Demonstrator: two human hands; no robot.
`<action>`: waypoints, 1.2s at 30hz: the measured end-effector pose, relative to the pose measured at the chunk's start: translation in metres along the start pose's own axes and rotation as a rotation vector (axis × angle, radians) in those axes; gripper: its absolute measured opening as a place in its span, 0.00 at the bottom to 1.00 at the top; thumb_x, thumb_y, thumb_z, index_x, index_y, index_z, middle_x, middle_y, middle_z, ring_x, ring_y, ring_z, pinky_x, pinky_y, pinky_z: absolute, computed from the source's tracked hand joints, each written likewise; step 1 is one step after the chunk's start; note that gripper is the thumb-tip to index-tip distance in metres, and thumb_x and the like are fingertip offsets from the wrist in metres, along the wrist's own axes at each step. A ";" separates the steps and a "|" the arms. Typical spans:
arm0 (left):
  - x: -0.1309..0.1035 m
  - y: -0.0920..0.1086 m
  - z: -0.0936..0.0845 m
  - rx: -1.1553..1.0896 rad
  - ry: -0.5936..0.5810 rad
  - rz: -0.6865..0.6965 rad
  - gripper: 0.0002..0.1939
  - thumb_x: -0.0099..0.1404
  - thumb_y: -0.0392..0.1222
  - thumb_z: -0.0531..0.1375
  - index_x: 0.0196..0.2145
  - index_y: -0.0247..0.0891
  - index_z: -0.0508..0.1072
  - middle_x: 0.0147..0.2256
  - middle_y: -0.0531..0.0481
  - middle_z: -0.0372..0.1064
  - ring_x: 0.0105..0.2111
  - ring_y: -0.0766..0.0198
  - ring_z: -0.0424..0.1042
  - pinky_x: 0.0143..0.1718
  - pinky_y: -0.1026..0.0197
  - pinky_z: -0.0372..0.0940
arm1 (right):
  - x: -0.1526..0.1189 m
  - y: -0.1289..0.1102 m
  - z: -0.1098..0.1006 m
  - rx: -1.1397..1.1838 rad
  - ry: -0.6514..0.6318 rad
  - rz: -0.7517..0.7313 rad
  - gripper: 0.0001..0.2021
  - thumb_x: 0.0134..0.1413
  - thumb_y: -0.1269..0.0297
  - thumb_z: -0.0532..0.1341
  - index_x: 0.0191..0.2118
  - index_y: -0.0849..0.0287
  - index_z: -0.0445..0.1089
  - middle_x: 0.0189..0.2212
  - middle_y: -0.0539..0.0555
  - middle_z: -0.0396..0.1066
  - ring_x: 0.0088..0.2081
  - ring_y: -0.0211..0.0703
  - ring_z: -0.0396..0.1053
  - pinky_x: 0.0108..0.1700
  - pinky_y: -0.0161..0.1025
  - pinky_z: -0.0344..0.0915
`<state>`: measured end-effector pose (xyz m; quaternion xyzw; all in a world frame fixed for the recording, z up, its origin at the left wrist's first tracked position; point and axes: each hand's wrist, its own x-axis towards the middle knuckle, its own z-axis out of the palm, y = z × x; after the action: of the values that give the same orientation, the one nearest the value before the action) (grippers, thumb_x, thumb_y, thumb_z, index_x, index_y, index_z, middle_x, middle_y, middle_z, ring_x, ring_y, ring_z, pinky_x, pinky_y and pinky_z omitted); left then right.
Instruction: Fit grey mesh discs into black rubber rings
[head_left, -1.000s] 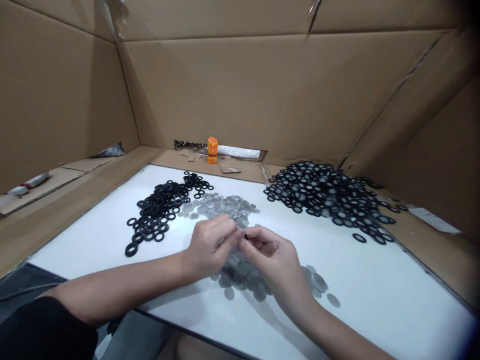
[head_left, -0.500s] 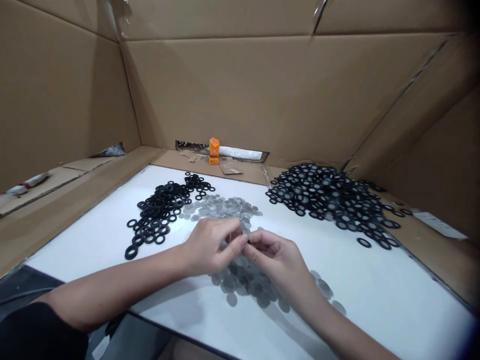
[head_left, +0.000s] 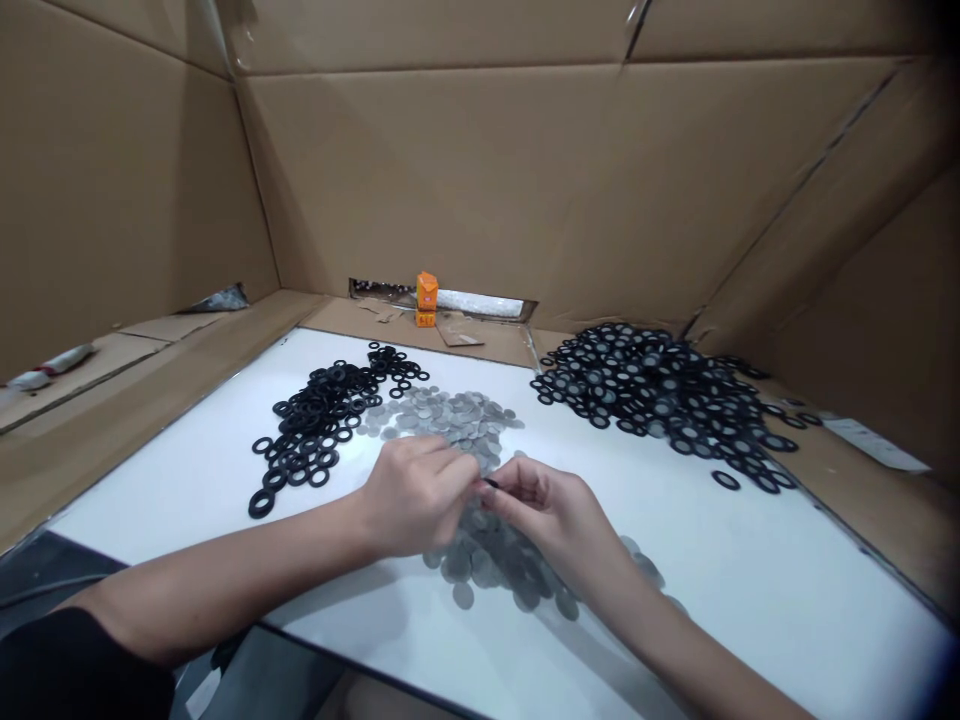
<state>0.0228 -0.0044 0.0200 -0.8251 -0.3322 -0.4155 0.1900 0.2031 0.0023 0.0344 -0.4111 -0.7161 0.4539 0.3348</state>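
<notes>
Both hands meet over the middle of a white board. A black ring (head_left: 490, 483), mostly hidden, shows as a thin dark edge between the thumb and fingers of my right hand (head_left: 553, 505). My left hand (head_left: 421, 492) is curled closed, its thumb and fingertips pressed against the same ring from the left. Whether a disc sits inside the ring is hidden. Thin grey mesh-like discs (head_left: 463, 415) lie behind the hands, and more grey discs (head_left: 480, 565) are scattered beneath and in front of them. Left of my left hand is a pile of plain black rings (head_left: 322, 405).
At the right back is a large heap of black rings with grey centres (head_left: 637, 385). A small orange box (head_left: 426, 297) stands at the back on cardboard (head_left: 337, 315). Tall cardboard walls (head_left: 450, 180) surround the white board (head_left: 202, 450). A white paper slip (head_left: 874, 443) lies at right.
My left hand has turned, its fingers folding closer over the ring, with the back of the hand now more to the camera. My right hand keeps its pinch almost in place.
</notes>
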 end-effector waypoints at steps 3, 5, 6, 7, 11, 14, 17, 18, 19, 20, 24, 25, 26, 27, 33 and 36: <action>0.000 0.000 -0.001 0.065 0.054 0.061 0.14 0.64 0.35 0.52 0.20 0.39 0.61 0.16 0.53 0.60 0.19 0.65 0.59 0.23 0.62 0.55 | 0.000 -0.003 0.000 0.015 -0.012 0.013 0.13 0.51 0.55 0.64 0.26 0.59 0.67 0.23 0.50 0.67 0.26 0.38 0.64 0.27 0.34 0.60; 0.001 -0.001 -0.001 0.067 0.068 0.092 0.14 0.65 0.36 0.52 0.20 0.39 0.61 0.16 0.53 0.60 0.19 0.65 0.59 0.24 0.62 0.57 | 0.000 -0.005 -0.001 0.055 -0.038 0.038 0.13 0.51 0.55 0.64 0.26 0.60 0.68 0.23 0.49 0.67 0.25 0.37 0.64 0.27 0.33 0.60; 0.001 -0.001 -0.001 0.056 0.071 0.098 0.15 0.65 0.36 0.52 0.20 0.39 0.61 0.16 0.53 0.61 0.19 0.66 0.59 0.24 0.62 0.57 | 0.000 -0.005 -0.001 0.081 -0.049 0.050 0.13 0.50 0.55 0.64 0.26 0.60 0.68 0.23 0.49 0.68 0.25 0.37 0.64 0.27 0.33 0.60; 0.002 -0.001 -0.001 0.035 0.069 0.097 0.15 0.66 0.37 0.51 0.20 0.39 0.61 0.16 0.53 0.61 0.19 0.66 0.59 0.23 0.62 0.56 | 0.000 -0.006 -0.001 0.110 -0.055 0.061 0.13 0.50 0.55 0.64 0.26 0.60 0.68 0.23 0.49 0.68 0.25 0.37 0.64 0.27 0.33 0.60; 0.003 -0.001 0.001 -0.118 0.033 0.016 0.17 0.68 0.38 0.49 0.21 0.39 0.59 0.17 0.55 0.59 0.17 0.69 0.56 0.21 0.63 0.51 | -0.002 -0.008 0.001 0.209 -0.018 0.064 0.13 0.48 0.54 0.66 0.27 0.60 0.69 0.22 0.49 0.67 0.25 0.37 0.64 0.27 0.33 0.61; 0.001 0.000 0.003 -0.234 0.012 -0.035 0.18 0.70 0.39 0.48 0.21 0.39 0.55 0.17 0.56 0.56 0.17 0.70 0.55 0.21 0.64 0.50 | -0.003 -0.005 0.005 0.250 0.006 0.076 0.14 0.46 0.53 0.67 0.27 0.60 0.70 0.23 0.50 0.66 0.26 0.37 0.64 0.28 0.34 0.62; -0.002 0.002 0.004 -0.332 -0.004 -0.073 0.18 0.71 0.41 0.47 0.22 0.39 0.54 0.17 0.56 0.55 0.18 0.70 0.56 0.20 0.65 0.51 | -0.004 0.001 0.010 0.290 0.032 0.081 0.16 0.45 0.51 0.67 0.28 0.60 0.70 0.23 0.50 0.65 0.26 0.37 0.63 0.28 0.33 0.62; -0.003 0.002 0.004 -0.358 -0.010 -0.088 0.18 0.71 0.42 0.46 0.22 0.39 0.54 0.17 0.56 0.55 0.18 0.70 0.56 0.20 0.65 0.51 | -0.004 0.003 0.012 0.297 0.044 0.077 0.16 0.45 0.51 0.67 0.28 0.60 0.69 0.23 0.50 0.65 0.25 0.36 0.62 0.27 0.33 0.62; -0.003 0.002 0.003 -0.379 -0.019 -0.099 0.19 0.72 0.43 0.45 0.22 0.39 0.54 0.18 0.56 0.55 0.18 0.70 0.56 0.20 0.65 0.51 | -0.004 0.005 0.013 0.298 0.056 0.071 0.17 0.45 0.50 0.67 0.28 0.60 0.69 0.23 0.50 0.65 0.25 0.36 0.62 0.27 0.33 0.61; -0.003 0.001 0.002 -0.393 -0.033 -0.102 0.19 0.72 0.44 0.45 0.22 0.39 0.55 0.18 0.56 0.55 0.17 0.70 0.56 0.20 0.65 0.51 | -0.005 0.006 0.015 0.294 0.068 0.068 0.17 0.45 0.50 0.67 0.28 0.60 0.70 0.22 0.50 0.64 0.25 0.36 0.62 0.27 0.33 0.61; 0.004 -0.006 -0.009 -0.425 -0.175 -0.057 0.19 0.71 0.45 0.45 0.22 0.39 0.55 0.17 0.56 0.55 0.17 0.69 0.57 0.20 0.65 0.52 | -0.005 0.005 0.017 0.269 0.082 0.053 0.18 0.45 0.48 0.67 0.27 0.60 0.68 0.21 0.49 0.63 0.24 0.35 0.60 0.25 0.32 0.59; 0.006 -0.008 -0.012 -0.430 -0.214 -0.051 0.18 0.71 0.45 0.46 0.23 0.39 0.55 0.18 0.56 0.55 0.18 0.69 0.57 0.21 0.65 0.52 | -0.004 0.004 0.017 0.267 0.075 0.053 0.18 0.45 0.48 0.67 0.26 0.60 0.67 0.20 0.49 0.61 0.23 0.34 0.58 0.24 0.32 0.58; 0.007 -0.010 -0.014 -0.434 -0.242 -0.045 0.18 0.70 0.45 0.46 0.23 0.39 0.56 0.18 0.56 0.56 0.18 0.69 0.58 0.22 0.64 0.53 | -0.004 0.004 0.017 0.266 0.066 0.052 0.19 0.45 0.48 0.66 0.25 0.60 0.65 0.20 0.48 0.59 0.22 0.33 0.56 0.22 0.32 0.56; 0.008 -0.011 -0.016 -0.436 -0.255 -0.040 0.17 0.70 0.44 0.46 0.23 0.39 0.57 0.18 0.55 0.57 0.19 0.68 0.59 0.22 0.64 0.54 | -0.003 0.003 0.017 0.267 0.058 0.052 0.20 0.44 0.47 0.66 0.24 0.59 0.63 0.19 0.47 0.57 0.21 0.32 0.54 0.22 0.31 0.54; 0.009 -0.001 -0.015 -0.438 -0.210 -0.064 0.13 0.69 0.41 0.47 0.28 0.38 0.62 0.26 0.48 0.68 0.26 0.64 0.66 0.27 0.63 0.59 | -0.005 0.011 0.025 0.242 0.034 0.048 0.21 0.43 0.49 0.65 0.21 0.57 0.57 0.16 0.44 0.53 0.19 0.31 0.48 0.19 0.31 0.48; 0.009 0.001 -0.016 -0.366 -0.285 -0.082 0.11 0.69 0.40 0.47 0.29 0.38 0.62 0.25 0.51 0.67 0.24 0.65 0.64 0.26 0.63 0.56 | -0.006 0.012 0.024 0.189 0.034 0.044 0.17 0.45 0.54 0.64 0.21 0.58 0.57 0.17 0.45 0.54 0.20 0.32 0.50 0.21 0.32 0.49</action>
<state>0.0188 -0.0113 0.0369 -0.8819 -0.3082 -0.3557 -0.0286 0.1888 -0.0089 0.0145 -0.4009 -0.6552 0.5195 0.3742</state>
